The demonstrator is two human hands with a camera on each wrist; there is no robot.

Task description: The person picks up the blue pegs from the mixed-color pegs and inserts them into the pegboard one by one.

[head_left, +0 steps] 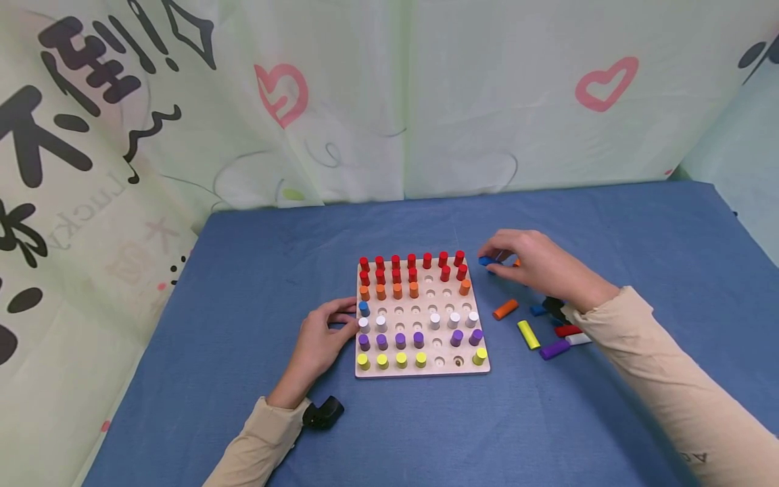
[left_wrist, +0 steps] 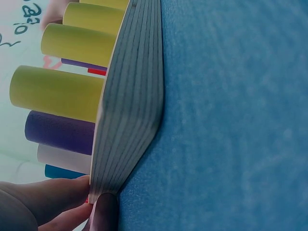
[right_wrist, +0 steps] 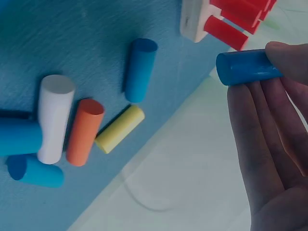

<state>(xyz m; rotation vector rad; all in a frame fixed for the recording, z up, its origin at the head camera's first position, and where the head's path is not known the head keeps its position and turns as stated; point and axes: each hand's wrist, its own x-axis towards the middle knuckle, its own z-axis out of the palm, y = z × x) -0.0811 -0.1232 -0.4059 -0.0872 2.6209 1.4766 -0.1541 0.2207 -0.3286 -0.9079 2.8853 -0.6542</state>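
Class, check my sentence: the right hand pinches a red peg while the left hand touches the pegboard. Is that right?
Only the colour is wrong. The right wrist view shows the right hand pinching a blue peg; the left hand does touch the pegboard.

From my end: looks like a curtained tabletop recording booth. I see a blue-clothed table [head_left: 262, 264], pale curtain [head_left: 359, 162] behind and beside it, printed hearts [head_left: 630, 65] and lettering [head_left: 29, 152], plus a wrist cam [head_left: 324, 412]. Can't tell the room beyond.
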